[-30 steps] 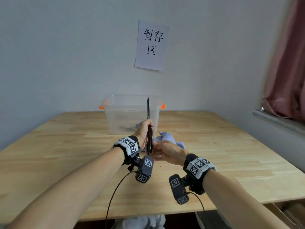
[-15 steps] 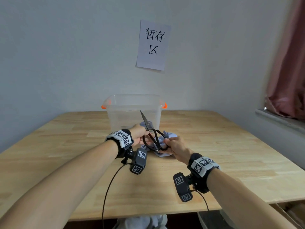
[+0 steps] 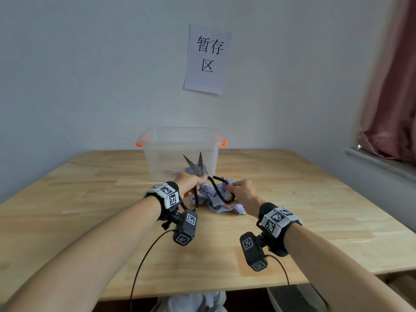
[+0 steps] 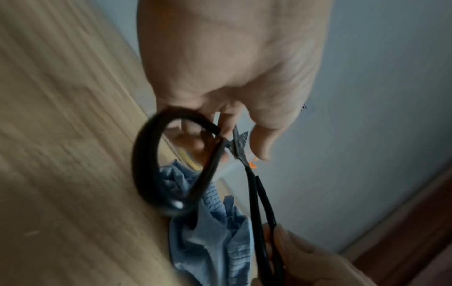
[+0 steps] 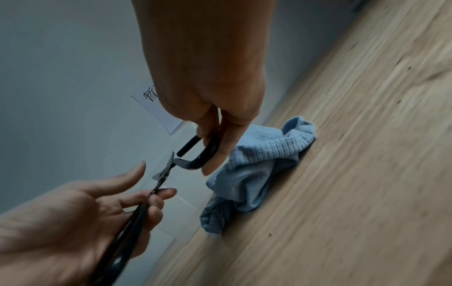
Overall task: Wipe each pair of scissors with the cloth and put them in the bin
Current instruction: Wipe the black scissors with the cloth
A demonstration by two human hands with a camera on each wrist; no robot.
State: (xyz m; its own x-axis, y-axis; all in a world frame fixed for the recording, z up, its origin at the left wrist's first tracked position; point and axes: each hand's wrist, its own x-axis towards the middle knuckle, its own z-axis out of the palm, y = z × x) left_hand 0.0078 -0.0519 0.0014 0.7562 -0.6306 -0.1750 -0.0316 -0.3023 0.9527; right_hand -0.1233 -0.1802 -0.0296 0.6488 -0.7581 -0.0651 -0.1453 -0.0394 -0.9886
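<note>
A pair of scissors (image 3: pixel 199 172) with black loop handles is held just above the wooden table (image 3: pixel 90 221), in front of the clear bin (image 3: pixel 166 158) with orange handles. Its blades point up and stand spread apart. My left hand (image 3: pixel 191 181) grips the left handle loop (image 4: pixel 146 164). My right hand (image 3: pixel 236 190) pinches the right handle loop (image 5: pixel 208 152). A crumpled blue cloth (image 3: pixel 221 207) lies on the table under the handles, between my hands; it also shows as the cloth (image 5: pixel 264 164) and the cloth (image 4: pixel 212 241).
The bin stands against the back wall under a paper sign (image 3: pixel 207 59). A window sill (image 3: pixel 382 165) and a pink curtain (image 3: pixel 396 86) are at the right. The table's front edge (image 3: pixel 202 291) is close to my body. Cables hang from the wrist cameras.
The scissors stood upright and closed in my left hand. They have come down and tilted, my right hand has taken the other handle, and the blades have spread apart.
</note>
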